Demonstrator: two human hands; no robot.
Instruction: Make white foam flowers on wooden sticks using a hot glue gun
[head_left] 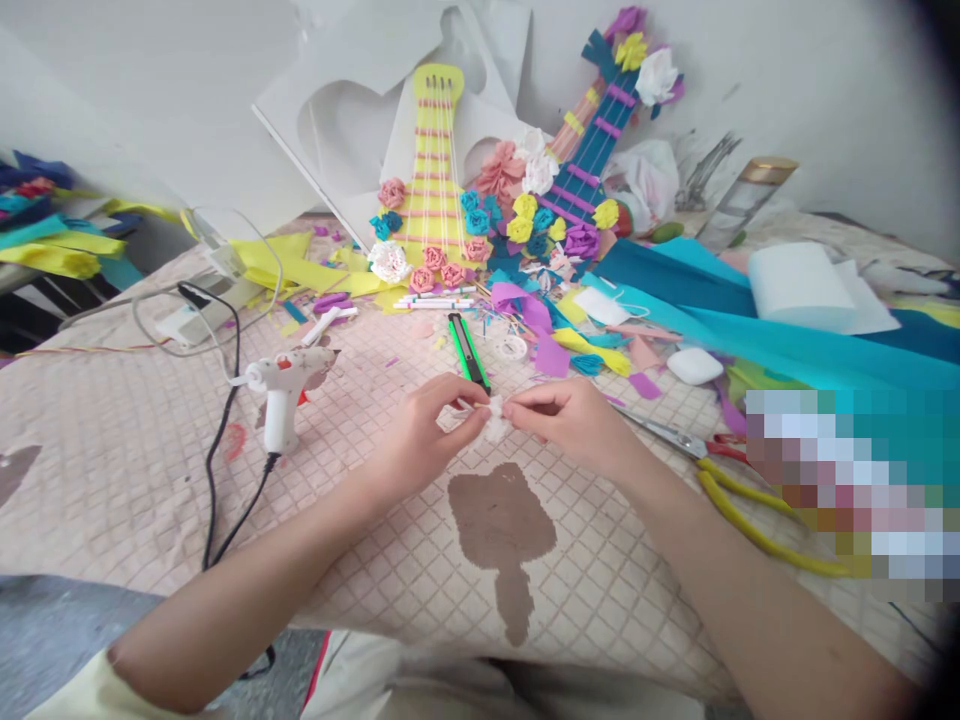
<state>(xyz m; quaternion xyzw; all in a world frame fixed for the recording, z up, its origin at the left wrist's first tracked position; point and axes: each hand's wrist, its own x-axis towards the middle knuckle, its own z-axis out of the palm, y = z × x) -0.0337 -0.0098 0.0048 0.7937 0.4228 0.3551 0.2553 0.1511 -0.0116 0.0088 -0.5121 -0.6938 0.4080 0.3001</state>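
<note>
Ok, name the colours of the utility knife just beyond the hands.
Utility knife: bright green with a dark strip, clearest in the head view.

Glue gun and scraps mark a craft workspace.

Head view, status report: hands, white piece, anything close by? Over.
Left hand, right hand: fingertips pinching white piece between them. Green cutter just beyond. Glue gun off left.

Between the left forearm and right forearm, the table leaves open room. Another lane runs between the left hand and the white hot glue gun. Straight ahead, the green utility knife obstructs, with paper scraps crowding beyond; a yellow-handled tool hems in the right side.
</note>
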